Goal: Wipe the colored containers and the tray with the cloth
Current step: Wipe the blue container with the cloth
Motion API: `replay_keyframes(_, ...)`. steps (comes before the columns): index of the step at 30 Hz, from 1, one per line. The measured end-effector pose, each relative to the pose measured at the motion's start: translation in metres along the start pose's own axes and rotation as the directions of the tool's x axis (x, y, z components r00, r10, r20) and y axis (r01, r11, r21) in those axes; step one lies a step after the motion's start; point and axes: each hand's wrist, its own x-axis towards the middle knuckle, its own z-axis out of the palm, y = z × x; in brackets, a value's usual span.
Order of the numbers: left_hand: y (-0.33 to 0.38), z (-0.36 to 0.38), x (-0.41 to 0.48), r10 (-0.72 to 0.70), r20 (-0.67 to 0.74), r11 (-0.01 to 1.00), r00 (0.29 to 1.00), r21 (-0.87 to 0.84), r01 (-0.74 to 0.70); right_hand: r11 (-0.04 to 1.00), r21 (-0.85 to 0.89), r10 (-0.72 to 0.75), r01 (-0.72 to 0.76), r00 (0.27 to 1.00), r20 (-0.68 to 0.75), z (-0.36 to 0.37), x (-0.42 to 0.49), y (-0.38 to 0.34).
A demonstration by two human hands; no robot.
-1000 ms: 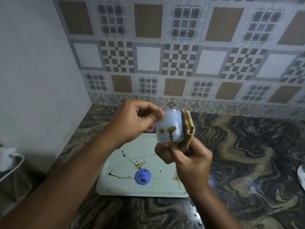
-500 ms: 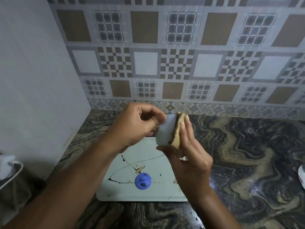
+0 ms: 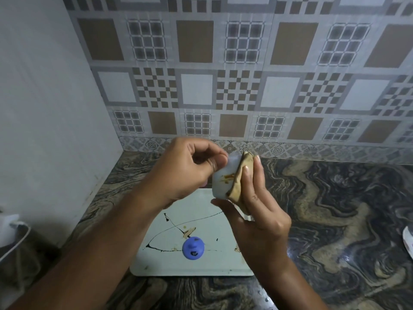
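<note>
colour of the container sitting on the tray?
The container is blue with dark smears, standing on the tray; head view shows it.

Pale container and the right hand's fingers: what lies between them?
The folded tan cloth, pressed by the right hand against the stained pale container; the head view shows it.

Container [image 3: 223, 177] held above tray [image 3: 156, 265], cloth [image 3: 242, 175] at its right, lid [image 3: 193, 248] on tray
</note>
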Motion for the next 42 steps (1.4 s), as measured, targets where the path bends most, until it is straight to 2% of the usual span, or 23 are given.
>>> replay_keyframes(1,0.003,0.000,-0.002,0.038,0.000,0.999,0.999,0.034,-0.038,1.000,-0.005,-0.012,0.012,1.000,-0.009,-0.001,0.001,0.000)
replay_keyframes(3,0.006,0.000,-0.005,0.045,0.012,0.999,0.999,-0.017,-0.045,0.998,0.058,0.026,-0.022,0.998,-0.054,-0.001,0.000,0.002)
replay_keyframes(6,0.002,-0.002,-0.007,-0.056,0.052,0.984,0.997,-0.166,0.064,0.901,0.374,0.262,-0.219,0.963,-0.069,0.001,-0.003,0.009)
replay_keyframes(8,0.001,-0.004,-0.006,-0.118,0.037,0.969,0.992,-0.215,0.123,0.858,0.447,0.302,-0.254,0.953,-0.037,0.003,-0.003,0.010)
replay_keyframes(11,0.002,-0.003,-0.002,-0.087,0.015,0.985,0.996,-0.148,0.088,0.970,0.207,0.138,-0.125,0.989,-0.048,0.001,0.001,0.005)
replay_keyframes(13,0.003,0.001,-0.002,0.018,0.017,1.000,1.000,0.024,-0.018,0.998,0.058,0.008,-0.007,1.000,-0.008,-0.002,0.004,0.004)
replay_keyframes(15,0.004,0.006,-0.003,0.068,0.007,0.990,0.998,0.126,-0.069,0.999,0.054,0.003,-0.004,1.000,0.014,-0.003,0.004,0.007)
replay_keyframes(17,0.003,0.007,-0.005,0.027,0.015,0.999,1.000,0.045,-0.028,0.980,0.174,0.100,-0.099,0.995,0.000,-0.002,0.000,0.009)
replay_keyframes(18,0.000,0.006,-0.006,-0.030,0.036,0.999,0.999,-0.038,0.032,0.940,0.284,0.197,-0.188,0.980,-0.003,0.000,-0.002,0.008)
replay_keyframes(20,-0.008,0.004,-0.004,-0.164,0.066,0.969,0.984,-0.177,0.173,0.766,0.522,0.414,-0.375,0.909,0.046,0.003,-0.003,0.004)
replay_keyframes(21,-0.012,0.003,-0.003,-0.207,0.060,0.954,0.977,-0.211,0.215,0.708,0.577,0.451,-0.408,0.889,0.076,0.005,-0.003,0.004)
replay_keyframes(22,-0.014,0.003,-0.002,-0.225,0.041,0.947,0.974,-0.225,0.228,0.725,0.561,0.435,-0.399,0.897,0.076,0.007,-0.005,0.004)
replay_keyframes(24,-0.013,0.006,-0.001,-0.210,-0.023,0.962,0.977,-0.184,0.203,0.900,0.348,0.267,-0.262,0.963,0.035,0.009,-0.008,0.010)
replay_keyframes(25,-0.013,0.008,-0.002,-0.164,-0.048,0.982,0.985,-0.100,0.159,0.968,0.199,0.153,-0.156,0.988,0.031,0.011,-0.011,0.015)
replay_keyframes(27,-0.011,0.012,-0.005,-0.031,-0.078,0.994,0.997,0.102,0.039,0.998,0.036,0.052,-0.054,0.997,0.048,0.012,-0.011,0.018)
replay_keyframes(28,-0.011,0.013,-0.007,0.004,-0.085,0.992,0.996,0.122,0.006,0.996,0.043,0.070,-0.072,0.997,0.046,0.013,-0.012,0.018)
replay_keyframes(30,-0.013,0.011,-0.008,-0.054,-0.073,0.998,0.996,-0.033,0.052,0.953,0.211,0.213,-0.219,0.976,0.052,0.012,-0.014,0.013)
replay_keyframes(33,-0.023,0.004,-0.008,-0.210,0.016,0.941,0.978,-0.267,0.207,0.753,0.470,0.478,-0.461,0.874,0.091,0.009,-0.010,0.002)
replay_keyframes(35,-0.027,0.002,-0.007,-0.242,0.031,0.903,0.970,-0.359,0.236,0.701,0.503,0.523,-0.505,0.844,0.119,0.012,-0.010,0.002)
replay_keyframes(37,-0.026,0.003,-0.007,-0.241,0.012,0.897,0.971,-0.380,0.227,0.738,0.482,0.475,-0.472,0.871,0.126,0.013,-0.009,0.002)
replay_keyframes(38,-0.028,0.002,-0.007,-0.206,-0.008,0.927,0.979,-0.321,0.193,0.809,0.422,0.401,-0.410,0.909,0.114,0.014,-0.008,0.004)
replay_keyframes(40,-0.029,0.003,-0.007,-0.104,-0.025,0.993,0.994,-0.066,0.102,0.962,0.197,0.173,-0.187,0.981,0.089,0.018,-0.014,0.011)
replay_keyframes(42,-0.028,0.008,-0.011,-0.012,-0.055,0.991,0.998,0.132,0.019,0.993,0.089,0.064,-0.073,0.993,0.103,0.019,-0.016,0.015)
